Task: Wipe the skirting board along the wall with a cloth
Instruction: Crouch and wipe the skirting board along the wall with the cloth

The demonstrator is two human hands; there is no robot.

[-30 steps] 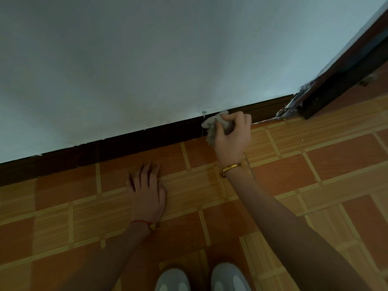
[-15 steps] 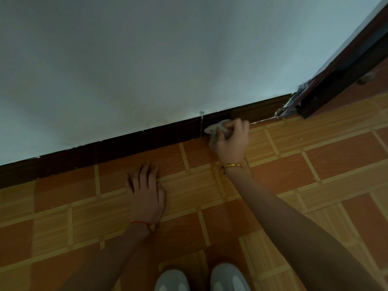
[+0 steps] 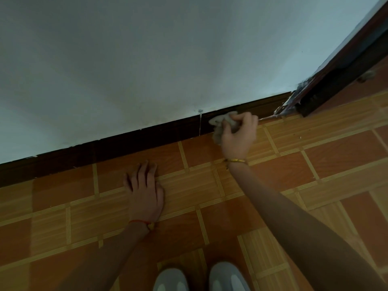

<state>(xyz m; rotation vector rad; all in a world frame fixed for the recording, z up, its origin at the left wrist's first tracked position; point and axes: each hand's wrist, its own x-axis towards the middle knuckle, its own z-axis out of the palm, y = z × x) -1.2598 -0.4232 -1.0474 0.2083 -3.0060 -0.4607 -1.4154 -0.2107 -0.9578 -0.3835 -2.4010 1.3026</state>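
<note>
My left hand (image 3: 144, 192) lies flat on the floor tiles (image 3: 346, 152), fingers spread. Beyond it my right hand (image 3: 238, 136) pinches a crumpled pale cloth (image 3: 220, 122), bunched under my fingertips against the dark brown skirting board (image 3: 126, 143).

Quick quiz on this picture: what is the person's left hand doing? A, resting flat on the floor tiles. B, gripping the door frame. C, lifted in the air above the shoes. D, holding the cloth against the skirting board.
A: the left hand lies palm down with its fingers spread on the floor tiles, while the right hand holds the cloth at the skirting board.
</note>
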